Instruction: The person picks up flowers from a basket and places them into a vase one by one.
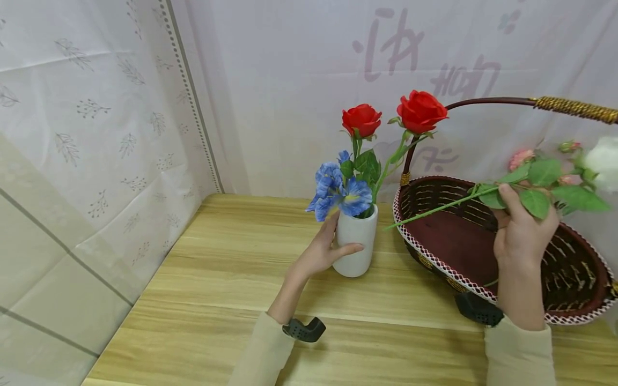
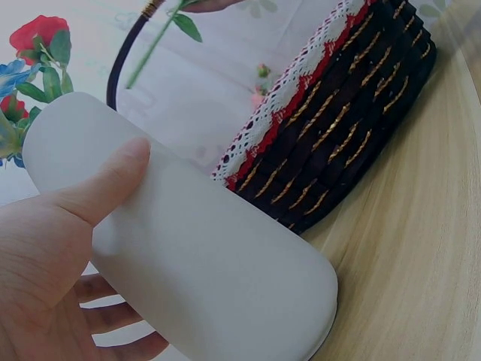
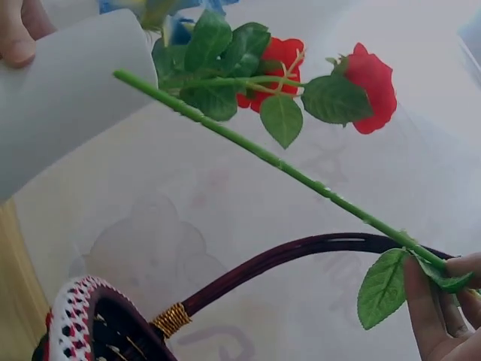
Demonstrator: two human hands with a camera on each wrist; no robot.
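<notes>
My left hand (image 1: 316, 255) gripped the white vase (image 1: 354, 249), upright on the worktop (image 1: 217, 262) beside the basket (image 1: 454, 244); my right hand (image 1: 521, 230) pinched a green stem (image 1: 439, 209), its tip just short. Mid-arranging, I reckoned: next called for lifting that tip over the mouth.

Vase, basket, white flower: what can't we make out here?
Stem ends in the vase: head view, hidden by the vase wall.
White flower: head view, blurred and cut by the right edge.
Basket handle, right side: head view, cut off by the right edge.
Green bit in the basket: head view, extent hidden by the right forearm.
</notes>
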